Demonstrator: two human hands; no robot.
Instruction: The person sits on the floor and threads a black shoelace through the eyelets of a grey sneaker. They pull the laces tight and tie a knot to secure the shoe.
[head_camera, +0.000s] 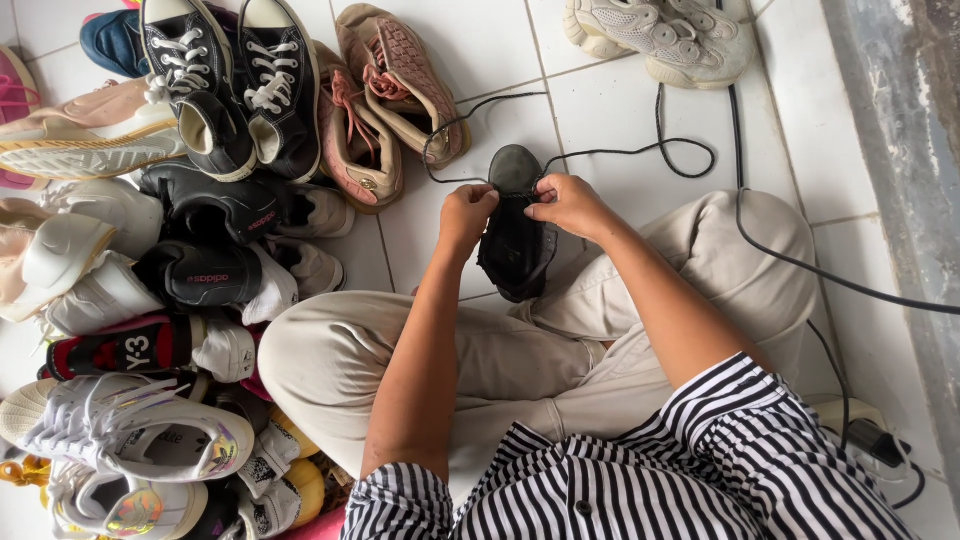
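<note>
At frame centre, the left hand (466, 212) and right hand (566, 203) each pinch the black lace (640, 150) in a narrow grip over the dark shoe (515, 240), steadied above the lap for threading.

A black shoe (515, 235) trailed a black lace (640, 150) over white floor tiles (600, 95), near pink sneakers (385, 105), beige trousers (520, 360) and a black-and-white striped shirt (700, 470).

Shoe pile (170, 250) lies left of the shoe (515, 245) between both hands (515, 205).
</note>
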